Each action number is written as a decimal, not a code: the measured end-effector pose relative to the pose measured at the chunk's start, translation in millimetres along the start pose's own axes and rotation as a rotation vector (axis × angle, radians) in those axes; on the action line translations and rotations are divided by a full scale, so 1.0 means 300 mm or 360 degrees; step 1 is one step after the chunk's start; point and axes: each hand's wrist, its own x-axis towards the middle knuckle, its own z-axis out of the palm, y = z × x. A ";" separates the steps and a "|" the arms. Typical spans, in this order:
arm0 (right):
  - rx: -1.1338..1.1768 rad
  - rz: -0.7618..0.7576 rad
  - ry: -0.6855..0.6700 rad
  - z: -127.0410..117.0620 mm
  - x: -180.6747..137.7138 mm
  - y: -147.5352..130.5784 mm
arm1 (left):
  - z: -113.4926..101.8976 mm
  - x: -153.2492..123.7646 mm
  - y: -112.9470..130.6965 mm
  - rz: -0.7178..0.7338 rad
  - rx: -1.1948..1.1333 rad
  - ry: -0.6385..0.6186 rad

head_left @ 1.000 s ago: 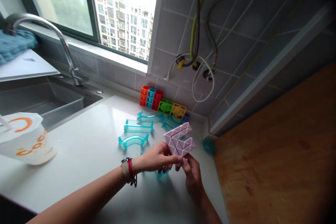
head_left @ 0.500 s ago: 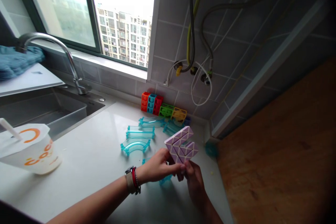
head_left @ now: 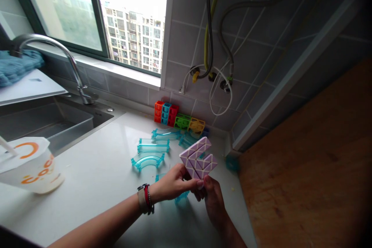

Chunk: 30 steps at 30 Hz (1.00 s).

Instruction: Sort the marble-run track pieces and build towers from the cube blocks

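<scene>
A lilac folding snake puzzle [head_left: 195, 161] with pale-edged triangular faces is held up over the counter, folded into a flat shape with a notch on its right side. My left hand [head_left: 173, 183], with a watch and bracelets at the wrist, grips its lower left edge, thumb across the bottom. My right hand [head_left: 214, 197] pinches the bottom corner, its thumb close to the left thumb. The fingers behind the puzzle are partly hidden. Beneath and left of the hands lie translucent teal track pieces [head_left: 153, 146], some partly covered by my left hand.
Colourful plastic blocks [head_left: 182, 121] line the wall behind the track pieces. A drink cup [head_left: 37, 174] with a straw stands at left, near the sink [head_left: 81, 124] and tap [head_left: 68, 56]. A wooden panel [head_left: 305, 162] borders the right side. Hoses [head_left: 207, 38] hang on the tiled wall.
The whole view has shifted slightly, so everything appears a little further left. Both hands keep their hold on the snake puzzle, and its shape looks the same.
</scene>
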 end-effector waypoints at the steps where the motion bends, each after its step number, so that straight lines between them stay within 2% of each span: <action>1: 0.0040 0.0029 0.0010 0.001 0.003 0.004 | 0.002 -0.001 -0.003 0.0021 -0.0014 0.0026; 7: 0.0218 0.0115 0.0043 -0.001 0.017 0.032 | -0.003 -0.006 -0.007 0.0088 0.0028 -0.0049; 12: 0.0329 0.0231 0.0027 -0.002 0.021 0.022 | -0.002 -0.018 -0.001 0.0104 0.0151 -0.0038; 21: 0.0442 0.0371 -0.0130 -0.023 0.012 -0.003 | 0.001 -0.031 0.053 0.0338 0.0563 0.0123; 27: 0.0435 0.0585 -0.0020 -0.005 0.009 -0.016 | -0.023 -0.026 0.070 0.0492 0.0895 0.0145; 30: 0.0356 0.0589 -0.0074 -0.009 0.015 -0.020 | -0.029 -0.024 0.059 0.0442 0.0878 0.0179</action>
